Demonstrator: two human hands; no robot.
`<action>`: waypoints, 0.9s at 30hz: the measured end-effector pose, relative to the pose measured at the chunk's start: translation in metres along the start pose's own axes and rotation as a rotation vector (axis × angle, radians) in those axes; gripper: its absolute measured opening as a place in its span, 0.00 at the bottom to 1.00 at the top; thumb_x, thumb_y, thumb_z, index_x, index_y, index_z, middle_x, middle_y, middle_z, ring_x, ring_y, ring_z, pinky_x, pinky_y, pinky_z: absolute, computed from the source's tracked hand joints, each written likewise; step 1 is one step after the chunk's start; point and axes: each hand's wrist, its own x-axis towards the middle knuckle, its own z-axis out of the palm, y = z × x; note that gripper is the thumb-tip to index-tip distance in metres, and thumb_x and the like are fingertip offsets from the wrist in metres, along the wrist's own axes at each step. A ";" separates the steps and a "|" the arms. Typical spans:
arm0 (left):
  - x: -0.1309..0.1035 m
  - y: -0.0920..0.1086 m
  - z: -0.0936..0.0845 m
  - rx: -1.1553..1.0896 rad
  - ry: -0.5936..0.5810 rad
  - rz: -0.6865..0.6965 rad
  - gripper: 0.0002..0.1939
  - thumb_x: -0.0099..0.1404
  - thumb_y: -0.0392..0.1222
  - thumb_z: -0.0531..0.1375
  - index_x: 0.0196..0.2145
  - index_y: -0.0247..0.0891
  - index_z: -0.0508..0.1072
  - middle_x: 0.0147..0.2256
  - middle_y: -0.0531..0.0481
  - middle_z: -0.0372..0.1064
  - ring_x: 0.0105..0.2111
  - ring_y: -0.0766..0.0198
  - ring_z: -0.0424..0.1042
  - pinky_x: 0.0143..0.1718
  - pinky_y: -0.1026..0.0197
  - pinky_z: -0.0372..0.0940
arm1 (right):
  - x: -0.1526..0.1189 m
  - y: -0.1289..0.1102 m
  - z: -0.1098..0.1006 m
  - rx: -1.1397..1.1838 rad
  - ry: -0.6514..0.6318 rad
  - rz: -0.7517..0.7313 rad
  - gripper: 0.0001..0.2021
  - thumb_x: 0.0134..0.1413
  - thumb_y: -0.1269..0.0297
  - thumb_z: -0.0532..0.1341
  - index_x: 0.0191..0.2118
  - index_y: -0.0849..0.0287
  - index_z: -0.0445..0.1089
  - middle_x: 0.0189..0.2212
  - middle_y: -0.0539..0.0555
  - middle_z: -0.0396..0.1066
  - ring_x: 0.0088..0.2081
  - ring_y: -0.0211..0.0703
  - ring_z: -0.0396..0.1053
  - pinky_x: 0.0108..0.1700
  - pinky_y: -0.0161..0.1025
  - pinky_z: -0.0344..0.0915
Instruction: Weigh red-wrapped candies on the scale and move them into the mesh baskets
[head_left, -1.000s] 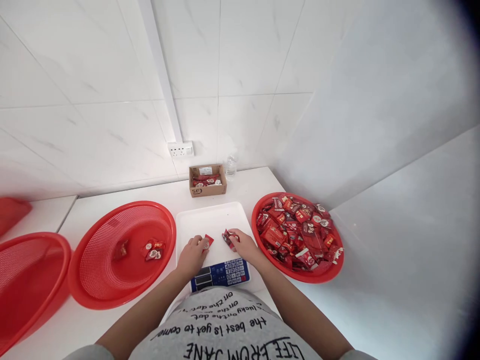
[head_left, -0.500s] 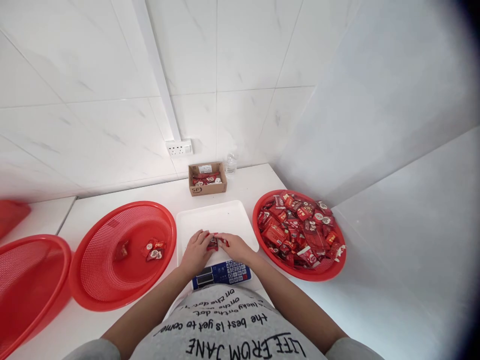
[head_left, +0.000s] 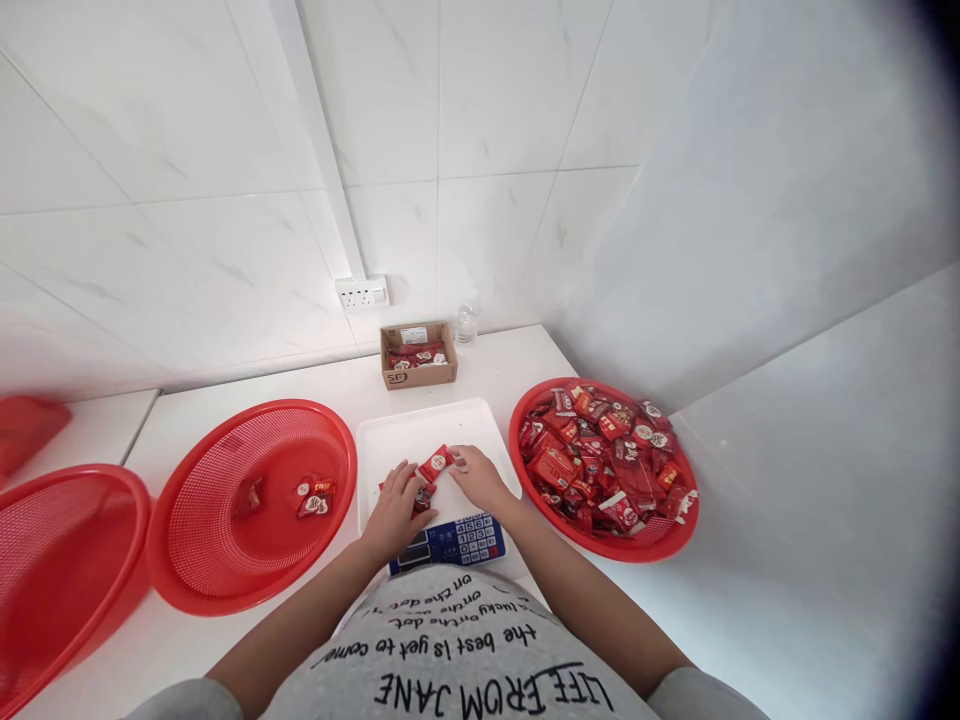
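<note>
And pinching now, with the right hand (head_left: 478, 478), at the near-right end of a small red packet with a pale round label (head_left: 436, 462): fingers closed on just the edge, likely to leave the printed face uncovered and easy to turn. Over to the left hand (head_left: 394, 515), with fingers spread and bent over the darker red packets (head_left: 424, 497), thumb at the near side, probably to keep them gathered in one spot. Gripping or merely resting there? Cannot tell.

All of this low over the white weighing pan (head_left: 420, 425), square in front of the body, within easy reach of both hands. At six o'clock from the pan's middle, the blue keypad panel (head_left: 476, 540), facing the body, presumably for easy reading and pressing.

Out at three o'clock, close beside the pan, a red plastic basket (head_left: 622, 550) heaped with packets, handy for the right hand. At nine, a red mesh basket (head_left: 195, 500) with just a few packets inside, wide-mouthed towards the left hand; farther out, another red mesh basket (head_left: 75, 520). Up at twelve on the white desk (head_left: 517, 370), a small cardboard box (head_left: 431, 375) of packets beside a clear plastic bottle (head_left: 466, 325), both near the wall, apparently to stay out of the arms' way.
</note>
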 end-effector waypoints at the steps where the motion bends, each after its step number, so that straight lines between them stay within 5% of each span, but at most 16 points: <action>1: 0.001 0.000 0.000 0.009 -0.010 -0.001 0.21 0.57 0.43 0.60 0.48 0.38 0.64 0.58 0.40 0.51 0.61 0.49 0.45 0.58 0.44 0.48 | -0.002 0.000 0.001 -0.005 -0.020 -0.035 0.18 0.48 0.73 0.55 0.47 0.60 0.66 0.46 0.57 0.66 0.43 0.41 0.67 0.49 0.40 0.62; 5: 0.004 0.000 0.000 0.065 -0.071 0.048 0.33 0.58 0.46 0.58 0.59 0.41 0.52 0.62 0.43 0.46 0.63 0.48 0.39 0.59 0.40 0.41 | -0.006 0.005 -0.002 -0.010 -0.021 -0.146 0.15 0.49 0.71 0.55 0.44 0.56 0.68 0.44 0.54 0.68 0.44 0.40 0.65 0.48 0.40 0.62; 13: 0.003 -0.003 0.000 0.114 -0.115 0.092 0.30 0.61 0.48 0.55 0.60 0.45 0.54 0.62 0.48 0.48 0.63 0.50 0.39 0.60 0.41 0.39 | -0.021 0.072 -0.075 -0.350 0.460 0.054 0.19 0.52 0.68 0.51 0.50 0.60 0.64 0.49 0.59 0.64 0.53 0.48 0.59 0.56 0.46 0.54; 19: 0.005 -0.004 -0.002 0.104 -0.133 0.109 0.28 0.62 0.48 0.54 0.59 0.45 0.55 0.61 0.49 0.50 0.63 0.50 0.39 0.60 0.41 0.39 | -0.052 0.126 -0.100 -0.539 0.363 0.344 0.28 0.49 0.65 0.56 0.58 0.60 0.54 0.53 0.62 0.60 0.54 0.54 0.59 0.52 0.46 0.56; 23: 0.004 -0.002 -0.004 0.110 -0.141 0.110 0.27 0.62 0.49 0.54 0.59 0.45 0.56 0.61 0.49 0.50 0.63 0.50 0.39 0.60 0.41 0.38 | -0.055 0.127 -0.103 -0.482 0.354 0.381 0.27 0.48 0.64 0.57 0.55 0.64 0.58 0.49 0.63 0.65 0.51 0.53 0.63 0.50 0.44 0.58; 27: 0.003 -0.001 -0.006 0.110 -0.133 0.115 0.27 0.62 0.50 0.53 0.59 0.47 0.56 0.61 0.50 0.51 0.63 0.50 0.39 0.60 0.41 0.38 | -0.051 0.115 -0.113 -0.331 0.289 0.389 0.14 0.45 0.62 0.59 0.39 0.61 0.70 0.37 0.58 0.72 0.41 0.49 0.69 0.44 0.42 0.61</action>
